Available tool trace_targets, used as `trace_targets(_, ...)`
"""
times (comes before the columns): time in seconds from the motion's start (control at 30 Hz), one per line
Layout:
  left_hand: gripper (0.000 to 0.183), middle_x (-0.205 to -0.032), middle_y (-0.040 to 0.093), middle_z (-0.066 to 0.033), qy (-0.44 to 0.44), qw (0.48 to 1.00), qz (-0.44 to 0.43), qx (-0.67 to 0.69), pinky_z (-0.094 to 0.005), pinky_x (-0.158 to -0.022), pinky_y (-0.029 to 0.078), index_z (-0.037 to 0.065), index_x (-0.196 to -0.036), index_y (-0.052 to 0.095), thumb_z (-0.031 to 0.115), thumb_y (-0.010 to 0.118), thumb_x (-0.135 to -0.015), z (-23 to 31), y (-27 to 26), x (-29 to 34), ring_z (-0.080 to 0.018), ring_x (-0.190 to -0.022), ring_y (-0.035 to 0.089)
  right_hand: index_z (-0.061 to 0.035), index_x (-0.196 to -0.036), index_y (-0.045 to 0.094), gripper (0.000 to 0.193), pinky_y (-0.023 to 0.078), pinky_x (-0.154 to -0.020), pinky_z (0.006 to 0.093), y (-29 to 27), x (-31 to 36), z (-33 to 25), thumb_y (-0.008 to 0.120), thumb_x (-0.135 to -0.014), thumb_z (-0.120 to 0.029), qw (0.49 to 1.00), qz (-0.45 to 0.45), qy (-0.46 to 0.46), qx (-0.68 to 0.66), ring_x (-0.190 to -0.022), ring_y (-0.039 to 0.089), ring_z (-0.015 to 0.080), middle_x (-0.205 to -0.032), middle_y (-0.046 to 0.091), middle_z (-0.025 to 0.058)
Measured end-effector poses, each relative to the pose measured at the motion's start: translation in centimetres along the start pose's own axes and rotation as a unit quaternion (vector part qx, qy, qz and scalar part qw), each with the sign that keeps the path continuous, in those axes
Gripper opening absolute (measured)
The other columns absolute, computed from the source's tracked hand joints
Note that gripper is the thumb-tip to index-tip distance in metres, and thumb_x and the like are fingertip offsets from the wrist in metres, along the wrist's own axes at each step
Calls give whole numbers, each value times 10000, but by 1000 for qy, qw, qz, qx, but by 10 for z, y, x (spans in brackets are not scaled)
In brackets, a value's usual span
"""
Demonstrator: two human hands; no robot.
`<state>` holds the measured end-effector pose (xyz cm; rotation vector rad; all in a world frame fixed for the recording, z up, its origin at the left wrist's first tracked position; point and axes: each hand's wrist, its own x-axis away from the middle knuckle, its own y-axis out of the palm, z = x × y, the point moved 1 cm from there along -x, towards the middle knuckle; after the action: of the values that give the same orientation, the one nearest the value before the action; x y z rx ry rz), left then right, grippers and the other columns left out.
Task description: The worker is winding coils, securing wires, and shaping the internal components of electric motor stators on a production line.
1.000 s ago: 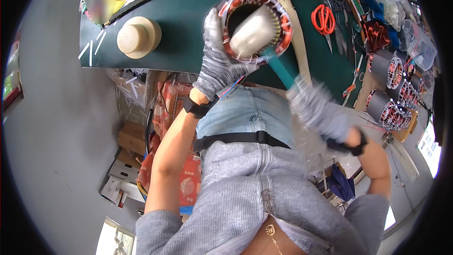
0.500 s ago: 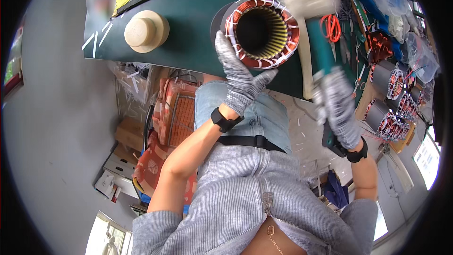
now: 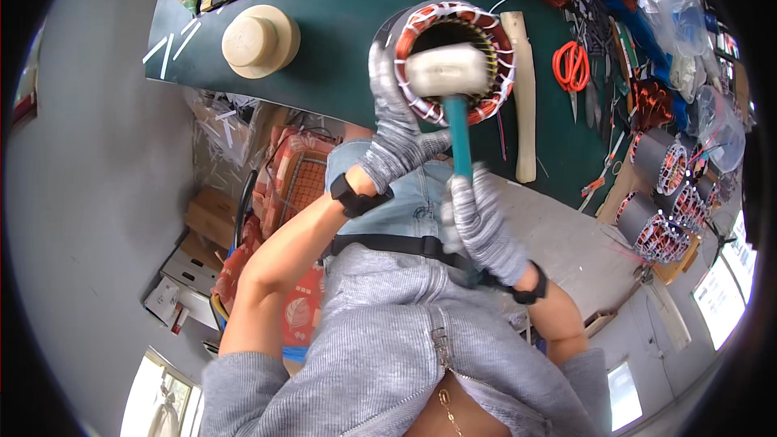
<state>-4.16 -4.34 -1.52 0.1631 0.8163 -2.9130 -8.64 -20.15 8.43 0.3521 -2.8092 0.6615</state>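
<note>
A: Where is the stator (image 3: pixel 409 40), and what is each hand doing?

B: It's at the near edge of the bench (image 3: pixel 340 57), its round opening facing the person. The gloved left hand (image 3: pixel 398 125) grasps it, fingers along its left side, thumb by the lower rim. The gloved right hand (image 3: pixel 481 222) is wrapped around the handle of a mallet (image 3: pixel 458 131), whose pale head covers part of the opening. The head is blurred, so I can't tell whether it touches.

A: How far along does it look?

B: The copper windings (image 3: pixel 503 73) are in, and white ties circle the part of the ring that shows, so I judge the lacing done. The mallet work seems under way. How much of it is left, I can't tell. Some thin leads (image 3: pixel 502 133) hang loose beside the ring.

A: Count things for me.

B: 1 stator in hand, 1 mallet, 1 pale wooden bar (image 3: pixel 522 105) just right of the stator, 1 stepped round block (image 3: pixel 261 42) to the left, and 1 pair of orange-handled scissors (image 3: pixel 571 69). I see at least 3 white strips (image 3: pixel 167 57) by the left edge and at least 3 more wound stators (image 3: pixel 647 150) at the right; those overlap.
</note>
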Motion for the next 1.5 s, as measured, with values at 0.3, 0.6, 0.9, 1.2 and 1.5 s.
trace_targets(0.3, 1336, -1402, -148, -345, -110, 990, -80, -23, -412, -1113, 69, -108, -1356, -119, 317, 823, -510, 27, 1, 31, -453, -1344, -71, -75, -937, 484, 198, 479, -437, 295, 2, 6, 17, 501, -923, -271, 949, 35, -257, 178, -446, 518, 163, -660, 550, 65)
trace_targets(0.6, 621, -1307, 420, -170, -6, 858, 42, -512, -460, -970, 371, 223, -1262, 500, 412, 700, -705, -53, -159, -45, -396, -1135, 444, -79, -911, 480, 256, 359, -330, 191, -57, -12, 48, 449, -947, -330, 931, 160, 197, -263, -387, 397, 49, -601, 458, -11)
trace_targets(0.9, 533, -1127, 519, -161, -41, 930, -24, -364, -402, -851, 458, 125, -1128, 540, 382, 710, -693, -50, -177, -87, -326, -1008, 549, -105, -930, 494, 212, 325, -335, 209, -110, -37, 208, 575, -894, -298, 915, 245, 277, -161, -402, 387, 39, -582, 428, -37)
trace_targets(1.2, 554, -1052, 500, -128, 88, 971, -80, -205, -382, -803, 496, 113, -1114, 537, 241, 762, -624, 127, -127, -76, -281, -927, 573, -56, -1230, 461, 472, 321, -346, 215, -99, -40, 246, 609, -872, -325, 922, 250, 263, -136, -393, 364, 44, -575, 414, -38)
trace_targets(1.5, 505, -1009, 514, -162, 100, 915, -195, -340, -398, -695, 497, 75, -1080, 546, 292, 736, -667, 123, -55, -92, -318, -817, 588, -42, -1244, 452, 507, 306, -340, 211, -100, -35, 245, 607, -869, -346, 915, 261, 261, -161, -389, 354, 36, -563, 412, -44)
